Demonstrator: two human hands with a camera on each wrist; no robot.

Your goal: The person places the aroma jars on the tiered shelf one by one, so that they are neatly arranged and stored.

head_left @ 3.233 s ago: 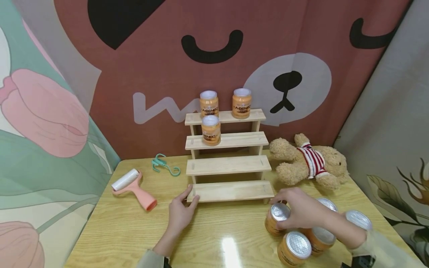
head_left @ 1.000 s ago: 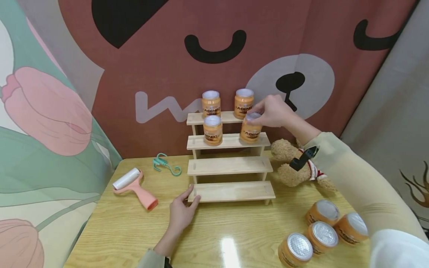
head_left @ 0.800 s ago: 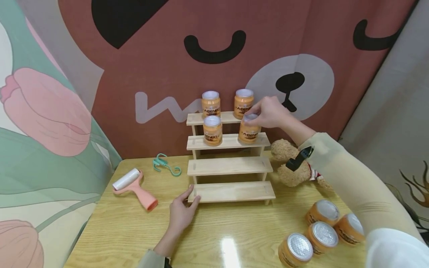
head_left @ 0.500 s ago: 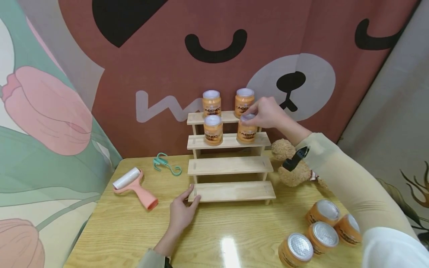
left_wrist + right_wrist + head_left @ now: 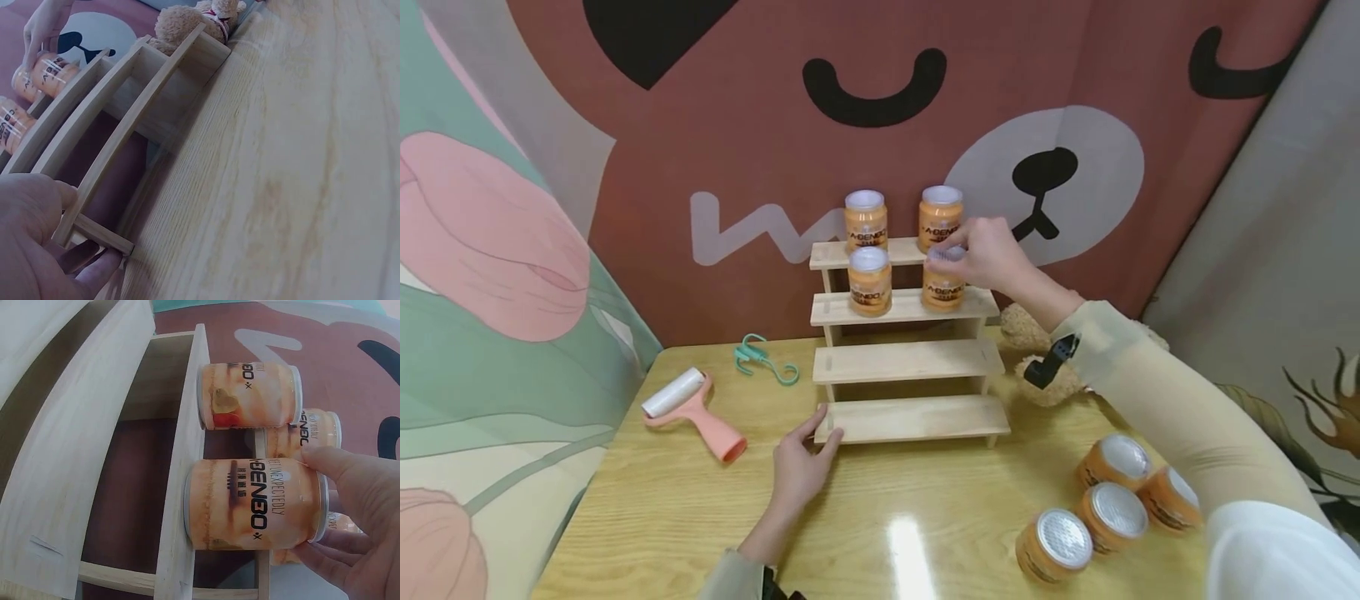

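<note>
A four-tier wooden step shelf [image 5: 910, 361] stands on the table. My right hand [image 5: 988, 257] pinches an orange can [image 5: 943, 293] near its silvery lid, thumb on one side and fingers on the other. This can stands upright at the right of the second tier from the top; in the right wrist view its base meets the board. Another can [image 5: 870, 287] sits left of it, and two more, a left can [image 5: 865, 223] and a right can [image 5: 937, 220], occupy the top tier. My left hand [image 5: 800, 471] grips the bottom tier's left end, as the left wrist view confirms.
Several orange cans [image 5: 1117, 510] cluster at the table's right front, beneath my right forearm. Partly hidden behind that arm lies a teddy bear [image 5: 1051, 383]. On the left are a pink lint roller [image 5: 707, 421] and a teal hook [image 5: 760, 357]. A printed curtain hangs behind.
My right hand has carried a can from the right-hand cluster up to the second tier, then shifted it a little left. My left hand has kept its hold on the shelf.
</note>
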